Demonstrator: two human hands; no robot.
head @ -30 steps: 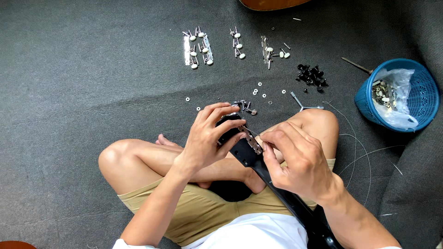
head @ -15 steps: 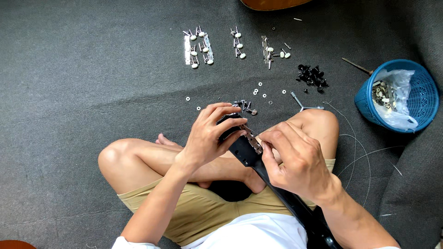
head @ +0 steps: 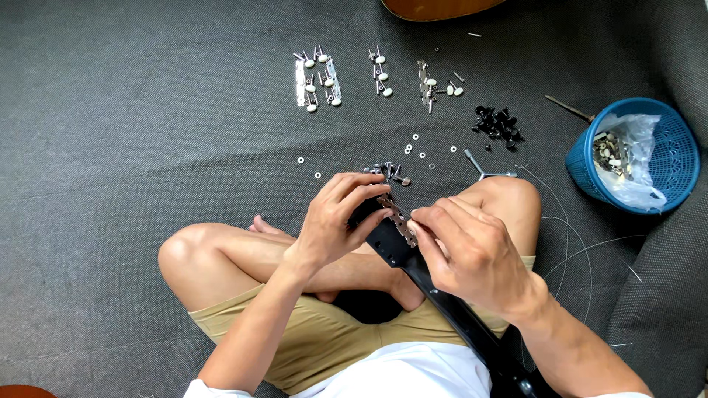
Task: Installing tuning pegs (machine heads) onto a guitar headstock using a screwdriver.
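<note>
Seated cross-legged on dark grey carpet (head: 133, 147), black guitar neck (head: 442, 295) lying across lap, headstock (head: 380, 221) up between both hands. Left hand (head: 335, 221) curled around headstock end, fingers wrapped over top, gripping it. Right hand (head: 464, 250) just beside, thumb and forefinger pinched together at silver tuner plate (head: 398, 221) on headstock edge; possibly holding a small part, too tiny to tell. Loose silver tuner parts (head: 387, 172) on carpet just beyond left hand. Small white washers (head: 417, 147) scattered near them. Further out, rows of silver tuning machines with white knobs (head: 317, 74), more at (head: 380, 74) and (head: 435, 85). Pile of small black pegs (head: 498, 124) to right of those. Metal tool (head: 483, 169) touching carpet near right knee. Thin wire strings (head: 568, 243) curling beside right leg. Blue plastic basket (head: 675, 158) far right, clear bag of metal bits (head: 623, 158) inside. Wooden guitar body edge (head: 435, 7) at top.
</note>
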